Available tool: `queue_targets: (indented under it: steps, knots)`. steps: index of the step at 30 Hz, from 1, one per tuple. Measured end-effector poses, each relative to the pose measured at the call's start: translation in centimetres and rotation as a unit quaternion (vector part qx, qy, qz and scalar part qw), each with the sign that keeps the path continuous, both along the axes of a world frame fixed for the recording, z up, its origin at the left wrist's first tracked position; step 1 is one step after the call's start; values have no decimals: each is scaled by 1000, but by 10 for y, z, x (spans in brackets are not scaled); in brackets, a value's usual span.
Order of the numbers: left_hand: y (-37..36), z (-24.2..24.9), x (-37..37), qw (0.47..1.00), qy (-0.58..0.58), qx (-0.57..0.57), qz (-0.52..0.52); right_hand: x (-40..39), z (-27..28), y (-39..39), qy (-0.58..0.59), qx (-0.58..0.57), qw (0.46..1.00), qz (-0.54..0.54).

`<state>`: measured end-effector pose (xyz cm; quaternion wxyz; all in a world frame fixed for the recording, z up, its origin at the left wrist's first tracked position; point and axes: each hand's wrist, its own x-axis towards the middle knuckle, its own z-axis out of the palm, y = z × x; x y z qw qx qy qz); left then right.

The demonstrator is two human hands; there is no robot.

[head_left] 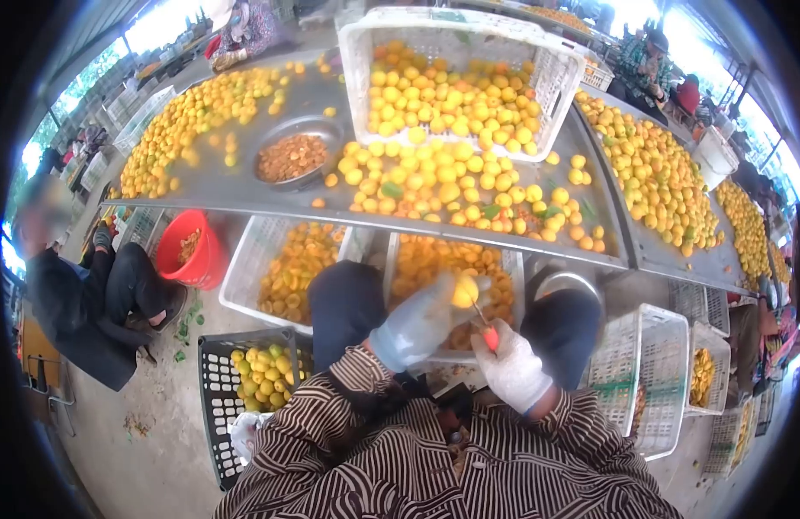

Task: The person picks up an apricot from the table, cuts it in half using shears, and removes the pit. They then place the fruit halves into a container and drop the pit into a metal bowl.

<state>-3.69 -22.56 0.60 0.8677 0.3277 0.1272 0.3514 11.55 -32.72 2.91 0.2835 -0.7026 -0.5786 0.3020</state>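
In my gloved left hand [414, 324] is a whole yellow apricot [465, 291], gripped at the fingertips above my lap. My right hand [514, 372], in a white glove, is closed around the red handle of a small knife [491, 336]. Its thin blade points up at the apricot and seems to touch it. Below both hands, between my knees, a white crate [393, 268] holds halved apricots [443, 255]. Beyond my hands, loose whole apricots [452, 186] lie on the metal table in front of a tipped white crate [358, 86].
A metal bowl [330, 138] of brown pits sits on the table [244, 192]. Left stand a red bucket [205, 259], another crate of halves [235, 277] and a black crate [211, 381] of yellow-green fruit. White crates [664, 381] stand right. A person [71, 294] sits at left.
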Motion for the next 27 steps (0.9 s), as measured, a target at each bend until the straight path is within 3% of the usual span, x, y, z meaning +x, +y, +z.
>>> queue_targets:
  steps: [2,4,5,9,10,12,14,16,20,23,27]
  knots:
    - [8,2,-8,998,16,59,-17,7,9,3,-13,8,1000,2]
    - [9,14,-12,956,170,236,47,9,21,4,-38,-31,998,36]
    - [11,15,-11,936,182,292,76,10,24,5,-37,-34,998,40]
    - [8,25,-14,881,256,380,114,5,30,8,13,-53,998,23]
    - [5,23,-11,881,259,378,115,3,27,8,14,-54,998,26]
    - [0,13,-5,979,95,158,82,-1,18,5,11,0,1000,18]
    - [0,5,-1,987,75,133,55,-4,14,4,17,-7,1000,6]
    - [-5,-1,7,998,-54,-15,18,-6,10,3,21,-17,1000,-9]
    - [-12,0,18,996,-57,-62,16,-10,-1,4,-6,2,999,-39]
    - [-14,1,21,996,72,50,33,-10,-3,0,9,-9,999,-45]
    - [-17,2,25,995,90,31,39,-10,-4,1,21,-13,999,-39]
